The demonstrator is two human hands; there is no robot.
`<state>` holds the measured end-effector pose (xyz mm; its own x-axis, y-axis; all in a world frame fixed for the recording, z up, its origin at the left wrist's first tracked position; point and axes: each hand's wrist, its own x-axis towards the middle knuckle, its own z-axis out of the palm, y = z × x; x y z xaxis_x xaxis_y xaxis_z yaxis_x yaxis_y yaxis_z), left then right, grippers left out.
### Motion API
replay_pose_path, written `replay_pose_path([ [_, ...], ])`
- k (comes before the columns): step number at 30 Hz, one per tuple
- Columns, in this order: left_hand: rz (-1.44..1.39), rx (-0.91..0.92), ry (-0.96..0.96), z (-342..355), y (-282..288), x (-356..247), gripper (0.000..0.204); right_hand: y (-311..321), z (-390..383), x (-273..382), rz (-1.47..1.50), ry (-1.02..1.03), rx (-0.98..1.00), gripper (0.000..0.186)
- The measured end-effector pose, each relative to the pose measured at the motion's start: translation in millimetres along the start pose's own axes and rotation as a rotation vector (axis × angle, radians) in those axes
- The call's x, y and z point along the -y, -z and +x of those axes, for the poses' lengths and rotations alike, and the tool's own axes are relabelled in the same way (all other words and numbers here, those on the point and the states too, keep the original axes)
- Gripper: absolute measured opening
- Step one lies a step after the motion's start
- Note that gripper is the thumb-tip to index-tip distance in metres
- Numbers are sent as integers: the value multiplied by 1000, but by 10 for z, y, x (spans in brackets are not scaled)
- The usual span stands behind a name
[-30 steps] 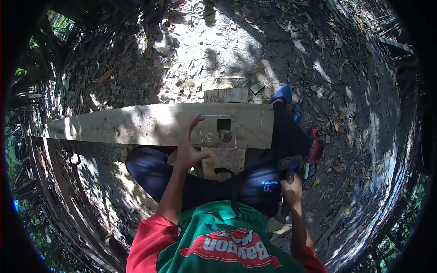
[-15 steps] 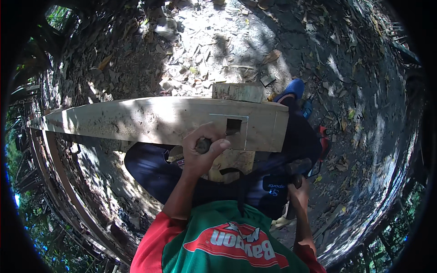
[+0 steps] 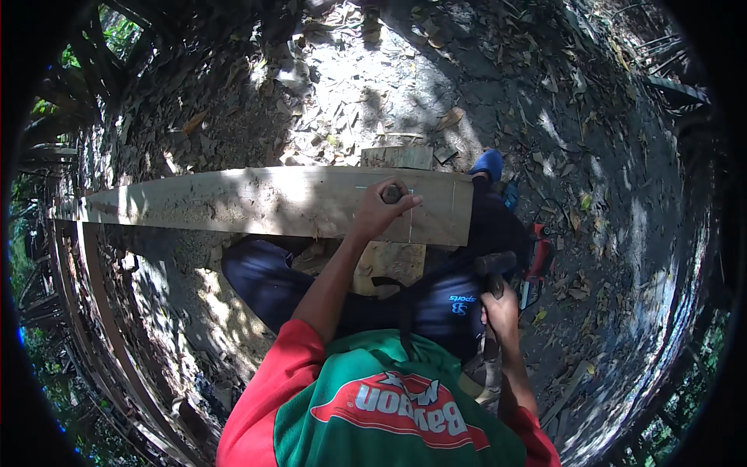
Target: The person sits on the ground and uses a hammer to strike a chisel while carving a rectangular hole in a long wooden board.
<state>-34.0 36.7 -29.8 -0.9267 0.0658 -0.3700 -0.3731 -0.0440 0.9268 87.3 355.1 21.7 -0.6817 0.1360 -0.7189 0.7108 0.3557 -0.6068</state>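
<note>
A long squared timber beam (image 3: 288, 201) lies crosswise in front of me, with pale layout lines near its right end. My left hand (image 3: 379, 212) is closed around the upright handle of a chisel (image 3: 392, 193) on that marked part; its blade is hidden below my fist. The square hole in the beam is covered by the hand. Beside my right thigh, my right hand (image 3: 500, 307) grips a hammer (image 3: 496, 264) by its handle just below the dark head, and the handle's other end points back toward me.
A wood block (image 3: 397, 157) sits against the beam's far side, and another block (image 3: 389, 268) shows on its near side. A red and black power tool (image 3: 538, 265) lies right of my leg, near a small blue tool (image 3: 510, 194). Dry leaves and chips (image 3: 334, 101) cover the ground.
My left hand has moved right and away from me with the chisel, from beside the square hole to over it. The hammer in my right hand has come up and shows more fully.
</note>
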Motion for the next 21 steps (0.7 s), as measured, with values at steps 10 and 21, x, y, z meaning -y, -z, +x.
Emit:
replay_pose_path([
  [10, 3, -39, -140, -53, -29, 303, 30, -35, -1108, 2163, 404, 880, 15, 19],
  [21, -141, 36, -532, -62, -283, 317, 33, -994, 316, 1304, -866, 814, -211, 23],
])
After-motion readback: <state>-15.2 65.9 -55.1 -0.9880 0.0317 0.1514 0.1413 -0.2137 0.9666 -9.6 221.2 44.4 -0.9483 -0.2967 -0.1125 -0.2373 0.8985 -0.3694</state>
